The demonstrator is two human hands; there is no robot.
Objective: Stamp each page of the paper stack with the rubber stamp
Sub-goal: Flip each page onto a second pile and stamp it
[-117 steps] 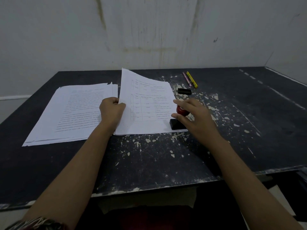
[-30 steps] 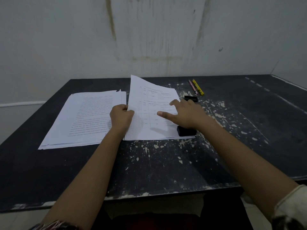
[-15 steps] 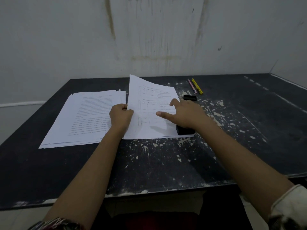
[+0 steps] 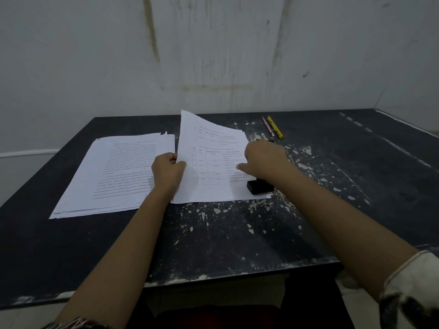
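Two lots of white paper lie on the dark table (image 4: 237,233). The left pile (image 4: 114,174) shows printed text. On the right stack (image 4: 213,191), my left hand (image 4: 167,172) grips the left edge of the top page (image 4: 209,143), a sheet with tables whose left side is lifted and curled. My right hand (image 4: 263,160) rests on that page with thumb and fingers stretched out to the left. The rubber stamp's black base (image 4: 260,186) stands on the stack's near right corner, just under my right wrist; its knob is hidden.
A pink pen (image 4: 268,126) and a yellow pen (image 4: 275,127) lie at the back of the table. A small black object (image 4: 267,140) peeks out behind my right hand. A stained wall rises close behind the table. The near table edge is chipped.
Since the earliest frame my right hand has let go of the stamp's knob and spread onto the page. Over the last second both hands have barely moved.
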